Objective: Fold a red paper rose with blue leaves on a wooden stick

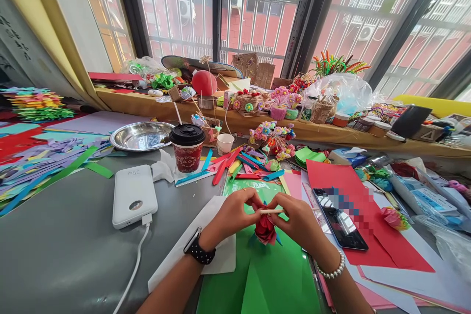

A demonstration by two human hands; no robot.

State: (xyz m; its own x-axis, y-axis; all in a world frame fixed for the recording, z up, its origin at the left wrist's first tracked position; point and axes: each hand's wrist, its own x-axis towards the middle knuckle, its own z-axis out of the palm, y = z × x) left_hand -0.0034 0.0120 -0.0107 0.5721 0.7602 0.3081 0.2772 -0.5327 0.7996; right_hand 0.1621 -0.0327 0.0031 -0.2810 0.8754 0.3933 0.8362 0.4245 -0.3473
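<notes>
A red folded-paper flower [265,229] with blue pointed pieces around it is held up over green paper [279,274]. My left hand [235,213], with a dark watch strap at its wrist, is closed in a pinch at the flower's upper left edge. From the other side my right hand [296,218], wearing a beaded bracelet, pinches a thin pale stick [273,211]. That stick lies level across the flower's top, and its left end reaches my left fingertips. My fingers hide part of the petals.
Left of my hands lie a white power bank [134,196] with a cable and a lidded paper cup [186,149]. A phone [340,221] rests on red paper [397,240] to the right. Behind are paper strips [224,167] and a metal plate [123,144].
</notes>
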